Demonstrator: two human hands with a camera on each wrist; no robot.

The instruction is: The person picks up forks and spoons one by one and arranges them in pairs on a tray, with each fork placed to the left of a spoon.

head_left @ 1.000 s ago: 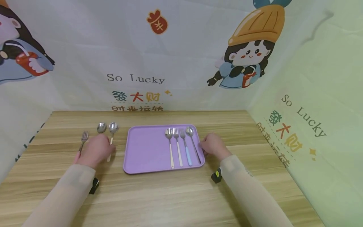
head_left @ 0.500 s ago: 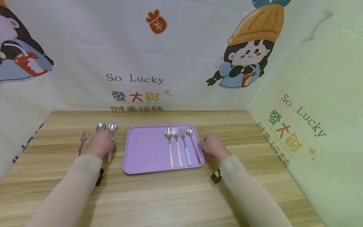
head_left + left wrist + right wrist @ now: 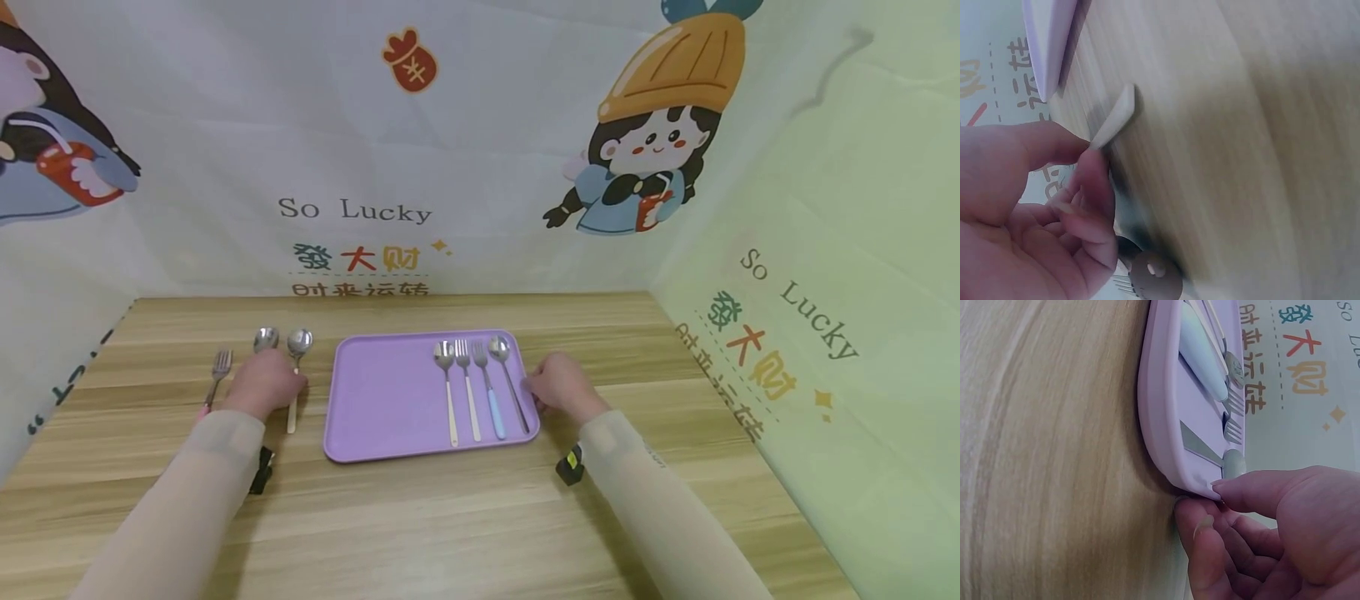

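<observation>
My left hand point(image 3: 262, 385) pinches a spoon point(image 3: 300, 341) by its cream handle, left of the purple tray point(image 3: 382, 400). In the left wrist view the thumb and index finger close on that handle point(image 3: 1116, 119), whose end sticks out past them. Another spoon point(image 3: 266, 338) lies partly under the hand, and a fork point(image 3: 222, 363) with a pink handle is to its left. My right hand point(image 3: 561, 385) holds the tray's right rim between thumb and fingers, as the right wrist view shows at the tray edge point(image 3: 1204, 487).
On the tray's right half lie a cream-handled spoon point(image 3: 444, 356), a cream-handled fork point(image 3: 462, 354), a blue-handled fork point(image 3: 492, 408) and a spoon with a dark handle end point(image 3: 500, 348). Printed cloth point(image 3: 495, 167) hangs behind the wooden table point(image 3: 420, 525).
My left hand has shifted slightly right and away from me, its fingers now on the cream handle. The right hand stays at the tray's rim.
</observation>
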